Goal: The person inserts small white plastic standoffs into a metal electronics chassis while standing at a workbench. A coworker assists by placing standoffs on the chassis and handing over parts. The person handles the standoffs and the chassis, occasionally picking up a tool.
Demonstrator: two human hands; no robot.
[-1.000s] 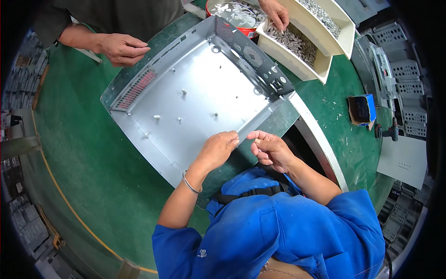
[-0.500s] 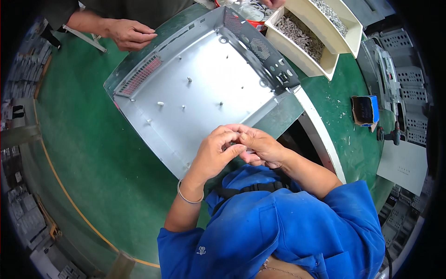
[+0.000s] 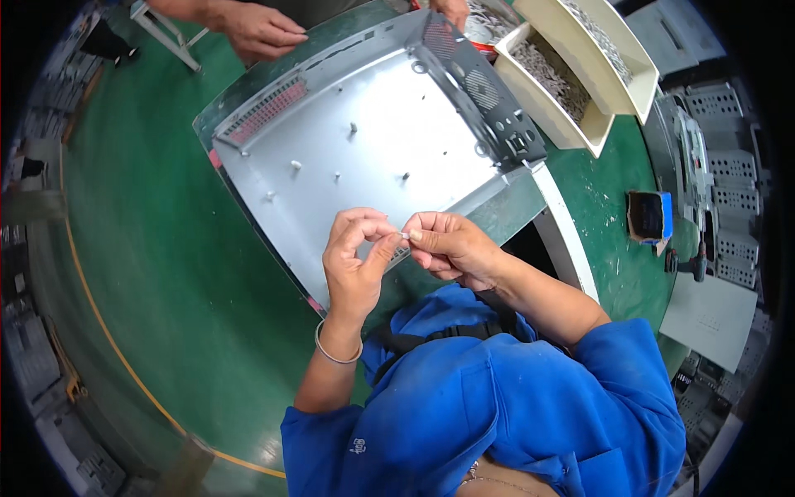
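Observation:
A small pale piece (image 3: 403, 235), too small to name its kind, shows between my two hands. My left hand (image 3: 358, 253) is closed in a pinch at one end of it, thumb against index finger. At the other end my right hand (image 3: 447, 242) pinches it, with its other fingers curled under. Both hands are over the near edge of an open metal case (image 3: 290, 219), a shallow grey tray with perforated side walls. Several small posts stand up from its floor, among them a white one (image 3: 296, 165) and a darker one (image 3: 406, 176).
Across the case, a co-worker's hand (image 3: 263, 31) hangs near the rim; another hand (image 3: 452, 10) is at the far corner. Cream bins (image 3: 592, 137) of small pale parts stand at the far right. A blue box (image 3: 650, 217) and a power drill (image 3: 696, 263) lie further right.
My hands have moved slightly left and drawn apart, so the pale piece now shows between the fingertips. The case and bins appear shifted right, and the co-worker's far-corner hand has come lower into view.

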